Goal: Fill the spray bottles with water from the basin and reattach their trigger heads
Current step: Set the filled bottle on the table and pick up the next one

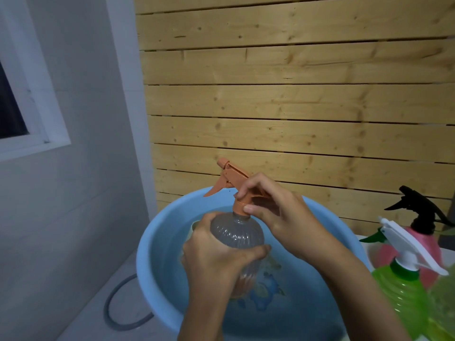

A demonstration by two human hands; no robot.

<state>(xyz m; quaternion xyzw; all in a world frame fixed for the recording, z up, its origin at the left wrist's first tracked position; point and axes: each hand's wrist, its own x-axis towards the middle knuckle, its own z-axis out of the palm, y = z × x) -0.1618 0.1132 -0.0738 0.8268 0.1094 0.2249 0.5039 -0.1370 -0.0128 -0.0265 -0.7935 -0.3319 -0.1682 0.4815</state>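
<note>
Head view: a person holds a clear ribbed spray bottle [237, 232] above a blue basin [145, 242] of water, with an orange trigger head [229, 178] seated on its neck.
Left hand [214, 262]: wrapped around the bottle's belly, fingers curled firmly round it.
Right hand [275, 212]: thumb and fingers pinch the orange collar [240, 207] at the neck, probably to screw it on.
Bottle position: roughly upright over the middle of the basin; its base is hidden behind the left hand, and the water level inside cannot be made out.
Risk, thread: if the collar goes on crooked it may cross-thread and leak.
Risk, grip: the ribbed plastic is probably wet, so the bottle could slip and drop into the water.
Risk, squeeze: a hard left-hand grip could push water out of the neck before the collar seals.
Nearby, right: a green bottle [403, 291] with a white trigger head [408, 244], and behind it a pink bottle [428, 242] with a black trigger head [416, 205].
Nearby, left: a grey hose [115, 306] loops on the floor beside the basin.
Behind: a wooden slat wall [295, 94].
In the way: the white trigger head sits just beside the right forearm; a swinging elbow could knock it over.
</note>
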